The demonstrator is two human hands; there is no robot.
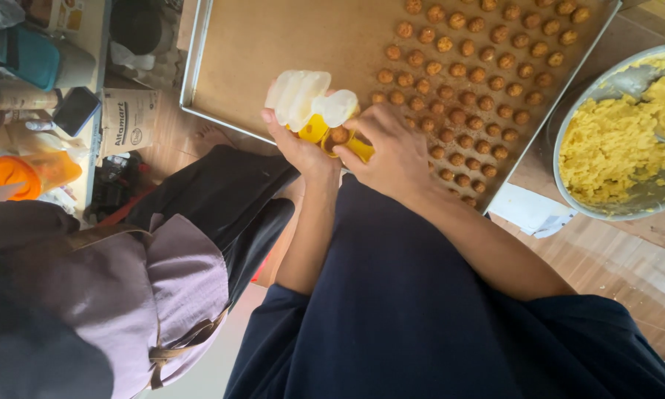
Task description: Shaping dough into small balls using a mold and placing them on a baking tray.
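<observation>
My left hand (pixel 297 145) grips a small cookie mould (pixel 312 111) with a white ribbed top and a yellow base, held over the near edge of a metal baking tray (pixel 196 74). My right hand (pixel 393 154) closes on the yellow base from the right. A round brown dough piece (pixel 338 135) shows in the mould's opening between my fingers. Several small brown dough balls (pixel 471 74) lie in rows on the brown paper lining the tray's right half.
A metal bowl (pixel 569 125) of yellow dough (pixel 613 140) with a spoon sits at the right on the wooden floor. White paper (pixel 528 210) lies beside it. Another person in a mauve top (pixel 162 288) sits at the left. A brown bag (pixel 128 118) and an orange cup (pixel 22 174) stand further left.
</observation>
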